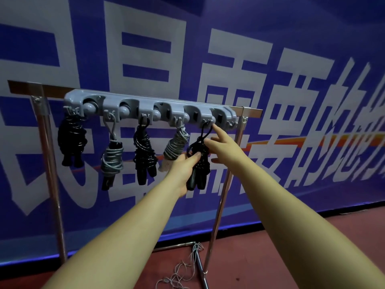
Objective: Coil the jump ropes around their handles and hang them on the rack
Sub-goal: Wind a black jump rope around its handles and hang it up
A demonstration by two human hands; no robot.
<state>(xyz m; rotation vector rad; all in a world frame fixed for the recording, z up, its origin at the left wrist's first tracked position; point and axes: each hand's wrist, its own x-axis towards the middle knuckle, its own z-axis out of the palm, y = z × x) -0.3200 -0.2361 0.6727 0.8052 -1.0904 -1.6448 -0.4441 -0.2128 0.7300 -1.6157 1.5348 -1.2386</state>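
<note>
A grey hook rack [145, 105] is fixed on a metal stand. Several coiled ropes hang from its hooks: a black one [71, 140] at the left, a grey one [111, 159], another black one [144, 155] and a grey one [175, 147]. My left hand [184, 170] grips the handles of a coiled black jump rope [198, 161] whose loop reaches up to the fifth hook [208, 123]. My right hand [220, 142] is beside that loop, its index finger stretched up to the hook; the other fingers are curled near the rope.
The stand's metal legs [220, 205] reach down to a red floor. A loose grey rope [187, 268] lies tangled on the floor by the stand's foot. A blue banner with large white characters [229, 59] covers the wall behind. One hook at the rack's right end [230, 123] is bare.
</note>
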